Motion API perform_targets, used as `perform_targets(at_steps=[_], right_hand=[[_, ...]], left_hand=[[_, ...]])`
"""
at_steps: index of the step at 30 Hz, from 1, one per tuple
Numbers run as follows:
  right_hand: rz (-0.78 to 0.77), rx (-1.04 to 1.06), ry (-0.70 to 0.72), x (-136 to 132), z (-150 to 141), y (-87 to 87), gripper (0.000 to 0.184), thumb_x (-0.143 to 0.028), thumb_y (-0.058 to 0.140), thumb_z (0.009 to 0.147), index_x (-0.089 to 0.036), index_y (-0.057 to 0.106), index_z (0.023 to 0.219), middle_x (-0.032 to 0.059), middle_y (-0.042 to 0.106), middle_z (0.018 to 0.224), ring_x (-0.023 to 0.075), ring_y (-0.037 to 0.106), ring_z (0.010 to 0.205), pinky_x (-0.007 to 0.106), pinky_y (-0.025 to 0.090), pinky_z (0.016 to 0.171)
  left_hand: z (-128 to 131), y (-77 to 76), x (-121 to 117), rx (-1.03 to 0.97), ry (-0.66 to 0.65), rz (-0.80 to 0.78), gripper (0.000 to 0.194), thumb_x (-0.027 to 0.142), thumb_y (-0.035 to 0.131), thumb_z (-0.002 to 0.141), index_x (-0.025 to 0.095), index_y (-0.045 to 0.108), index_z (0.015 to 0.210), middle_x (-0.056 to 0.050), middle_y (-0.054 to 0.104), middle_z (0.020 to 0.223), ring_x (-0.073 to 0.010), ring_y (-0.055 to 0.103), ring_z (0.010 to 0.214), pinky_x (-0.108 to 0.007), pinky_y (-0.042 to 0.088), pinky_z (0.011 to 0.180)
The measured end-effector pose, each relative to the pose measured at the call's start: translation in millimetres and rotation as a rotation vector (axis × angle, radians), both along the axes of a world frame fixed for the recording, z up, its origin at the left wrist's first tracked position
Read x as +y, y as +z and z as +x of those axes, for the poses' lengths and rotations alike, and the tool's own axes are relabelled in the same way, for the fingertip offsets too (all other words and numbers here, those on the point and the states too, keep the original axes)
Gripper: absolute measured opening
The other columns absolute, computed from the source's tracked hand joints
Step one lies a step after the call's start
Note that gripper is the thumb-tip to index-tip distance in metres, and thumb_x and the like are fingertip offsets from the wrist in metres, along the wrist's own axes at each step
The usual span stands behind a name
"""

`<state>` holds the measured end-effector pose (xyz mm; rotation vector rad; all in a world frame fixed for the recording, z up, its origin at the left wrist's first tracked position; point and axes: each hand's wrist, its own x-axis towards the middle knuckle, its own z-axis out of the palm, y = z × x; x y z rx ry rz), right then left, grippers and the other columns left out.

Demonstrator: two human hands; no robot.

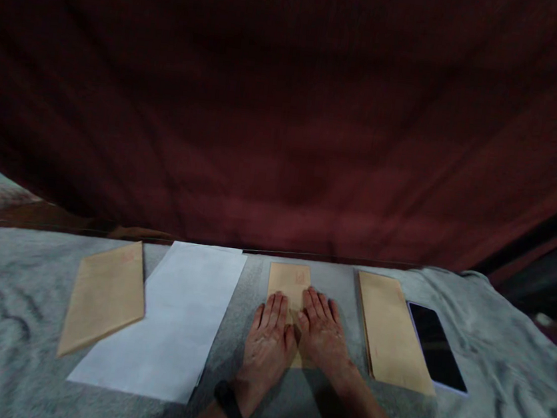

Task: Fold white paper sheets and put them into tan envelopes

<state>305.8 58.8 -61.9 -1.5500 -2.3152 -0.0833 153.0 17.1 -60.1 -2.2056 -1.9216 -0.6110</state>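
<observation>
A brown envelope (287, 277) with small red print near its top right corner lies on the grey cloth in front of me. My left hand (268, 342) rests flat on its left side, fingers stretched out and pointing away from me. Flat on the right side of the same envelope is my right hand (324, 335), its fingers spread slightly. The thumbs are close to each other over the envelope's middle. Both hands cover much of the envelope, and its lower edge shows between the wrists. Neither hand grips anything.
White paper sheets (169, 324) lie to the left, partly under another brown envelope (106, 297). On the right is a stack of brown envelopes (392, 333) beside a dark-screened phone (436, 346). Grey cloth (506, 369) covers the surface; a dark red curtain (287, 136) hangs behind.
</observation>
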Motion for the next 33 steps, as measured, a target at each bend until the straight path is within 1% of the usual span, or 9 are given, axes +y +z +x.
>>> perform_targets(at_steps=[4,11,15,18,21,24,27,31,33], right_hand=[[0.04,0.038,-0.031,-6,3,1.0,0.055,-0.035,0.027,0.107,-0.007,0.047,0.15,0.0172,0.045,0.155,0.0324,0.04,0.146,0.054,0.028,0.12],[-0.034,0.031,0.221,-40,-6,0.4,0.054,-0.038,0.029,0.109,-0.015,0.035,0.158,0.009,0.036,0.162,0.0225,0.033,0.15,0.044,0.03,0.123],[-0.001,0.022,0.234,-49,-5,-3.2,0.054,-0.039,0.033,0.109,-0.018,0.033,0.159,0.0089,0.039,0.161,0.0222,0.034,0.15,0.045,0.026,0.125],[0.019,0.033,0.22,-49,-3,-2.2,0.057,-0.039,0.035,0.108,-0.016,0.03,0.16,0.0099,0.038,0.161,0.0227,0.033,0.15,0.045,0.025,0.126],[0.003,0.026,0.235,-48,-3,0.1,0.061,-0.04,0.037,0.107,-0.016,0.024,0.161,0.0106,0.035,0.163,0.0235,0.032,0.151,0.045,0.026,0.125],[-0.014,0.012,0.24,-48,-4,1.5,0.063,-0.04,0.037,0.107,-0.015,0.021,0.162,0.0117,0.033,0.163,0.0246,0.031,0.151,0.047,0.026,0.125],[-0.044,0.001,0.258,-48,-3,3.0,0.067,-0.043,0.04,0.106,-0.014,0.019,0.162,0.0136,0.031,0.164,0.0258,0.028,0.152,0.049,0.026,0.125],[-0.109,-0.009,0.301,-49,0,5.9,0.095,-0.06,0.059,0.093,-0.014,0.015,0.163,0.0167,0.016,0.168,0.0321,0.02,0.154,0.054,0.024,0.125],[-0.124,-0.012,0.304,-51,-1,6.9,0.105,-0.061,0.067,0.086,-0.015,0.014,0.163,0.0165,0.01,0.169,0.0344,0.018,0.155,0.055,0.023,0.125]], left_hand=[[0,-2.1,-1,-0.002,0.018,0.014,0.058,0.018,0.042,0.093,0.007,0.045,0.15,-0.016,0.05,0.154,-0.0265,0.041,0.147,-0.046,0.036,0.12],[-7,-9.0,-3,0.03,0.036,-0.032,0.06,0.013,0.038,0.094,0.006,0.039,0.153,-0.019,0.038,0.161,-0.0284,0.031,0.152,-0.045,0.037,0.119],[-11,-9.0,-1,-0.081,0.06,-0.099,0.056,0.016,0.037,0.096,0.003,0.042,0.15,-0.022,0.036,0.161,-0.0301,0.03,0.151,-0.048,0.034,0.121],[-16,-2.2,2,-0.272,0.054,-0.163,0.055,0.023,0.038,0.098,0.005,0.043,0.15,-0.022,0.039,0.159,-0.0309,0.035,0.15,-0.052,0.034,0.121],[-21,8.2,5,-0.553,0.02,-0.231,0.055,0.026,0.041,0.097,0.01,0.045,0.149,-0.019,0.045,0.157,-0.0281,0.04,0.147,-0.048,0.037,0.12],[-27,20.0,8,-0.853,0.028,-0.304,0.058,0.028,0.052,0.09,0.011,0.05,0.145,-0.019,0.05,0.154,-0.0287,0.046,0.143,-0.045,0.039,0.118],[-32,31.2,11,-1.153,0.1,-0.364,0.064,0.028,0.062,0.08,0.015,0.052,0.142,-0.016,0.063,0.14,-0.0295,0.059,0.13,-0.044,0.046,0.111],[-34,42.3,10,-1.5,0.197,-0.408,0.076,0.029,0.069,0.073,0.015,0.047,0.145,-0.011,0.073,0.114,-0.0267,0.071,0.102,-0.038,0.054,0.093],[-32,46.1,6,-1.595,0.161,-0.414,0.078,0.026,0.071,0.069,0.015,0.048,0.143,-0.009,0.075,0.108,-0.0265,0.072,0.098,-0.038,0.054,0.09]])
